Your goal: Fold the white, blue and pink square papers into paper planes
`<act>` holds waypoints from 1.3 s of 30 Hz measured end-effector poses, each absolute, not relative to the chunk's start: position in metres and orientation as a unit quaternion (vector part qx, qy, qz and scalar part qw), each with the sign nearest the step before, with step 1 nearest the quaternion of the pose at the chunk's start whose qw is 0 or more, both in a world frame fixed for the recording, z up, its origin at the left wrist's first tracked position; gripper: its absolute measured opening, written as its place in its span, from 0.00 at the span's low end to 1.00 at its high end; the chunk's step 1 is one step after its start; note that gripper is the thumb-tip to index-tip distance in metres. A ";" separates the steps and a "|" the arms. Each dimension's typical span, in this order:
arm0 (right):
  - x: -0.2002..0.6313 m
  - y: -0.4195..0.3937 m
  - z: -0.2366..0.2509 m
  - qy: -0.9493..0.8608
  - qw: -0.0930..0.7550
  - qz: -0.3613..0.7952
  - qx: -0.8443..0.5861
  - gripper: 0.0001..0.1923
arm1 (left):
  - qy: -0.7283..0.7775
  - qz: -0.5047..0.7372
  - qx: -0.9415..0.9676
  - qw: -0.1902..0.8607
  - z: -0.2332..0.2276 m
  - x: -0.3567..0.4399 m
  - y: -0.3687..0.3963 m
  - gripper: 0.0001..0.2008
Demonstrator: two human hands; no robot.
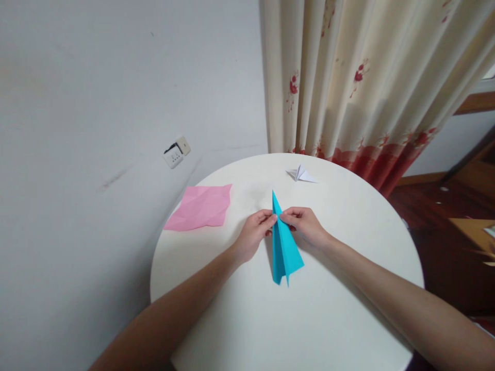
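A blue paper plane [288,247] is held over the middle of the table, its narrow nose pointing away from me and its wider folded end towards me. My left hand [255,229] pinches its left side near the front, thumb on top. On the opposite side my right hand [305,224] pinches the right edge with thumb and fingers. The fingers under the paper are partly hidden. A creased pink sheet of paper [203,206] lies to the left of my left hand. Beyond the blue plane rests a small white paper plane [299,174].
The round white table [247,319] stands close to a pale wall [116,77] with a socket [174,156] on it. A cream curtain [328,77] with red flowers hangs behind the table. Brown furniture [472,234] is at the far right.
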State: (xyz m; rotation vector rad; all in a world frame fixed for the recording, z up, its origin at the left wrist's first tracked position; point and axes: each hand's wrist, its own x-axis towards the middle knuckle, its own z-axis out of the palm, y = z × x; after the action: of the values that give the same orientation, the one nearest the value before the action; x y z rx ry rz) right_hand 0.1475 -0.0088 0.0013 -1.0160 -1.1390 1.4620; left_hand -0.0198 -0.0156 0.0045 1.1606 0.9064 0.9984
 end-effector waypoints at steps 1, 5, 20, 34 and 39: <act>0.147 -0.010 0.002 -0.473 0.492 0.601 -0.416 0.18 | 0.391 0.433 0.509 0.633 0.005 -0.020 -0.016 0.18; 0.145 -0.012 0.004 -0.487 0.493 0.592 -0.411 0.17 | 0.373 0.435 0.501 0.649 0.005 -0.019 -0.019 0.17; 0.143 -0.016 0.005 -0.572 0.421 0.577 -0.403 0.23 | 0.384 0.493 0.480 0.615 0.004 -0.022 -0.014 0.13; 0.140 -0.021 -0.003 -0.573 0.382 0.638 -0.346 0.21 | 0.410 0.523 0.431 0.610 0.011 -0.025 -0.012 0.17; 0.136 -0.022 -0.004 -0.560 0.411 0.631 -0.346 0.22 | 0.420 0.514 0.436 0.608 0.007 -0.021 -0.015 0.14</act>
State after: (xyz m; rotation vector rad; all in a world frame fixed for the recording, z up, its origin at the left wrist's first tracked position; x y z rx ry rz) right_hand 0.1355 -0.0220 -0.0042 -0.8700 -1.4086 1.5883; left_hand -0.0212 -0.0153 0.0073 1.0077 0.9703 1.1887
